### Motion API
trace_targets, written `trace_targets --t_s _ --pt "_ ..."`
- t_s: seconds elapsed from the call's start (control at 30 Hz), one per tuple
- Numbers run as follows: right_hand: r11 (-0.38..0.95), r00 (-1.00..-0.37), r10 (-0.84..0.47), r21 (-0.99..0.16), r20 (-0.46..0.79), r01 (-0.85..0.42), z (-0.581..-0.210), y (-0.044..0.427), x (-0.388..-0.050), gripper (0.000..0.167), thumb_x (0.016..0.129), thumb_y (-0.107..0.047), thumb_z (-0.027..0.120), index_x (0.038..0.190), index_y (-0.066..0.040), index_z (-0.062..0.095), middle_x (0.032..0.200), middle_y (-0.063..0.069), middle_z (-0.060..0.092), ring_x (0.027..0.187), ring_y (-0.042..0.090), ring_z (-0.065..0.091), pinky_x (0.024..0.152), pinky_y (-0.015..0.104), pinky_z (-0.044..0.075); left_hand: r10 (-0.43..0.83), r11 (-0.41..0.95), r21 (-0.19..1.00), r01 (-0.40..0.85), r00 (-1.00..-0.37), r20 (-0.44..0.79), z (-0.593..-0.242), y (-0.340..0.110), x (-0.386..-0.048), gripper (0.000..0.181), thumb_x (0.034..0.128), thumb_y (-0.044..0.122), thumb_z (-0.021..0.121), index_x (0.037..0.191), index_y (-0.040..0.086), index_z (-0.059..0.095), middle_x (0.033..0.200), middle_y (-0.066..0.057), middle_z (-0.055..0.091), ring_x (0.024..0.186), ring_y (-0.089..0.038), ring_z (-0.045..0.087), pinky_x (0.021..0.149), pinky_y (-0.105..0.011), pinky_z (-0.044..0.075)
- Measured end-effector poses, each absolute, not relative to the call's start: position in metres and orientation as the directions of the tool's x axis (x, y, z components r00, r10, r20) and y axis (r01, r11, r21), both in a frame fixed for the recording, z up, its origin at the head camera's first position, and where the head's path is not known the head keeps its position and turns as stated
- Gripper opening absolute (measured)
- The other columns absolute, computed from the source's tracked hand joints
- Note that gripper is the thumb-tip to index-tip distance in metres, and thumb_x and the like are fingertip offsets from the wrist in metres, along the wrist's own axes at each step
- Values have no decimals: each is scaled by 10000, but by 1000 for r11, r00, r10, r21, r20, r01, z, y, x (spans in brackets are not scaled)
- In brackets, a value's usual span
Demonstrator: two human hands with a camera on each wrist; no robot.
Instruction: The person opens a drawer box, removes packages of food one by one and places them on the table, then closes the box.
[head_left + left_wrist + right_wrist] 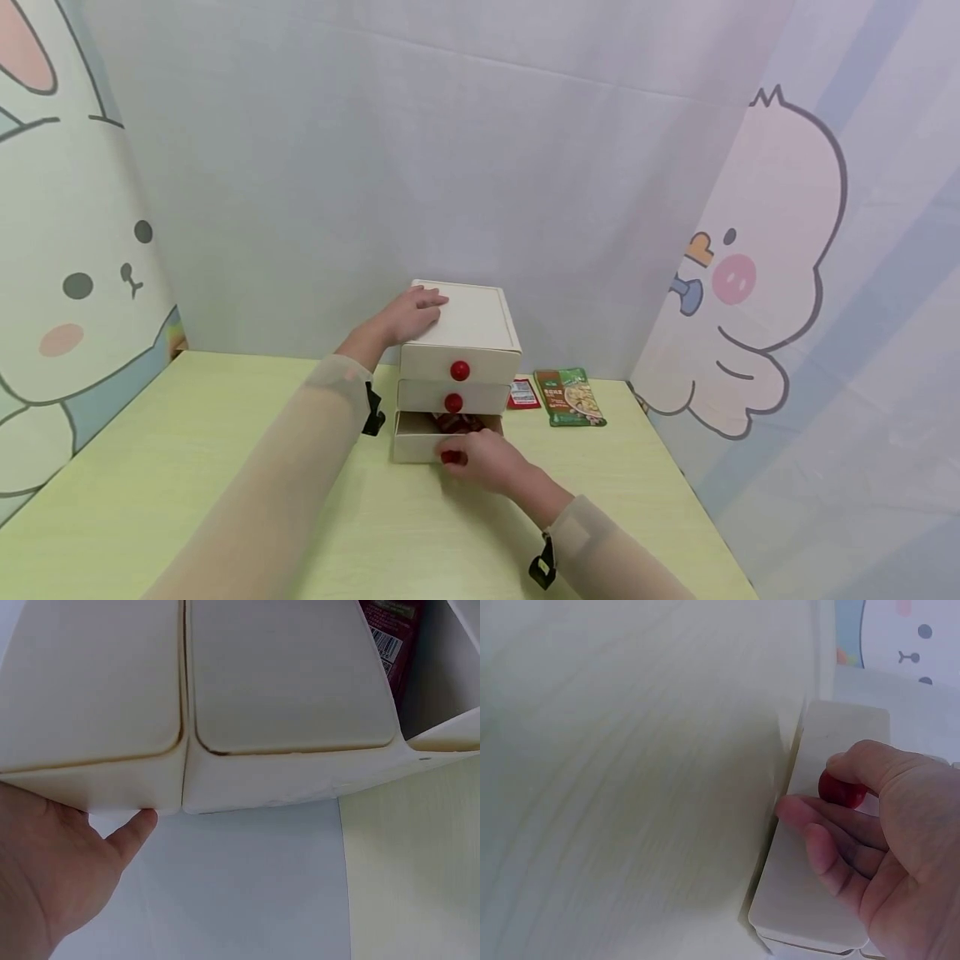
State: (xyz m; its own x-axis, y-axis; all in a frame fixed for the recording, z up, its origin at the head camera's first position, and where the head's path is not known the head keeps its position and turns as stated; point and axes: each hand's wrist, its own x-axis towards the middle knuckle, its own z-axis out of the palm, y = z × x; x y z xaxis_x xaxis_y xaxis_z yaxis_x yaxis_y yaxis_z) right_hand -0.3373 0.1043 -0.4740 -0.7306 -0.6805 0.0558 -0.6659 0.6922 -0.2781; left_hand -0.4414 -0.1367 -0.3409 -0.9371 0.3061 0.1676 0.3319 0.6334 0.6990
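In the head view, the left hand (408, 317) is lying on the cabinet (480, 321), fingers loosely extended, while the right hand (486, 460) is pinching the bottom knob (451, 457); the bottom drawer (414, 451) is standing partly out above the bench (187, 433). In the left wrist view, the thumb is bracing the side wall; a dark red packet (399, 649) is lying inside. In the right wrist view, keeping the grip centred should be preventing skew.

drawer box (468, 317): cream-white | knobs (460, 370): solid red | inner packet (406, 656): dark red, black-and-white barcode (386, 646) | bag (568, 397): green and brown | small packet (523, 394): red and white | table (187, 467): pale yellow-green, faint wood grain | curtain (465, 167): pale grey | rabbit (67, 217): white, pink cheek (62, 340) | duck (787, 183): white, orange beak (700, 249) | sleeves (285, 483): beige | wrist straps (372, 412): black
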Motion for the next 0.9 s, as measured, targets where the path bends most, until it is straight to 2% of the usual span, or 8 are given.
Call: trace_targets --t_s 0.53,0.9 --pt "665 -709 -702 -294 68 -687 -473 107 -317 138 1009 -163 794 1128 -233 803 864 -158 654 716 -5 515 646 146 446 301 637 694 335 -937 176 -342 -137 -443 605 1107 328 355 1656 124 506 1831 -106 267 1740 -349 18 1390 -631 51" --pt "651 -702 -706 -303 93 -696 -470 110 -315 120 999 -150 799 1091 -227 793 863 -161 644 750 -6 527 672 145 444 314 638 686 349 -932 183 -341 -137 -441 584 1128 317 362 1664 125 491 1829 -100 274 1740 -351 21 1390 -629 40"
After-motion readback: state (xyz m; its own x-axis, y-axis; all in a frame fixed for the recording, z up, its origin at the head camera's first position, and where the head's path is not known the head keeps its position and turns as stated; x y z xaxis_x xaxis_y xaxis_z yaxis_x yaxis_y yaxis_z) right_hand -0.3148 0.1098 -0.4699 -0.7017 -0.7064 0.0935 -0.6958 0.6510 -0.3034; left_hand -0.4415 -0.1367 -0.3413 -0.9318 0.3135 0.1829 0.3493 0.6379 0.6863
